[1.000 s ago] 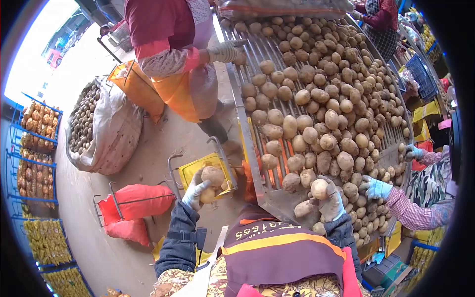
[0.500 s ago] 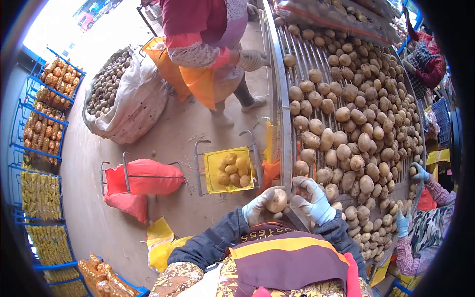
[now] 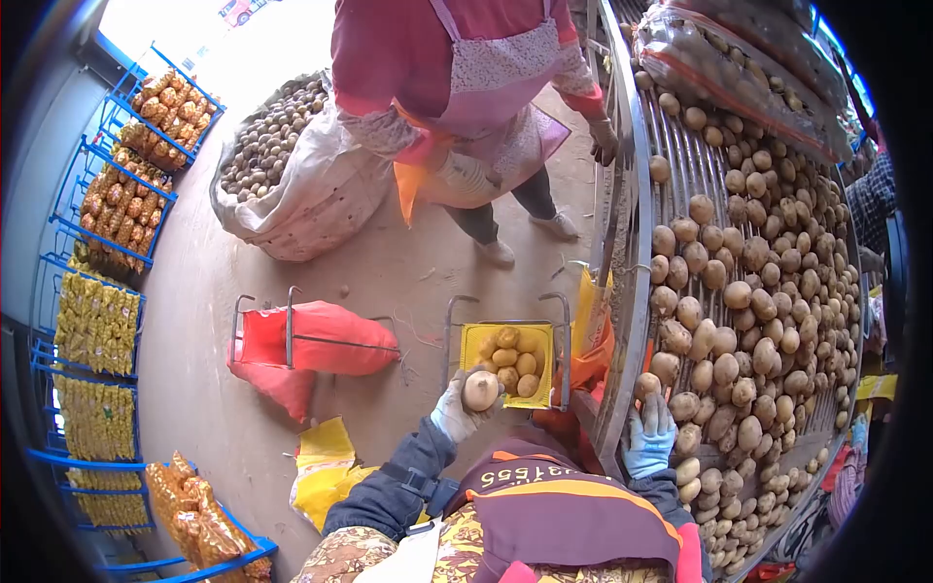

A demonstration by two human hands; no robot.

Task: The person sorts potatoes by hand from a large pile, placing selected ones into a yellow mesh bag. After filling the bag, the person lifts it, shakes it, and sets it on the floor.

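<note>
In my left hand [image 3: 457, 413], gloved in white, is a pale round potato [image 3: 481, 391]; the fingers wrap it from below. This hand is just in front of a yellow bag [image 3: 466, 340] held open on a metal frame, with several potatoes [image 3: 507, 358] inside. My right hand [image 3: 651, 439], in a light blue and grey glove, is over the near edge of the sorting table. Its fingers are stretched out, with the tips at a single potato [image 3: 648, 385] beside the metal rail [image 3: 637, 291]. Many loose potatoes [image 3: 763, 355] cover the table's rollers.
A person in a pink apron [image 3: 496, 78] stands across the floor, beside a big white sack [image 3: 321, 209] of potatoes. A red bag [image 3: 340, 330] on a frame lies left. Blue racks [image 3: 73, 228] with packed bags line the left wall. Filled net bags [image 3: 739, 83] lie at the table's far end.
My left hand has moved left with the potato, toward the yellow bag. My right hand has moved onto the table edge. The person opposite has turned and stepped right; the view has shifted.
</note>
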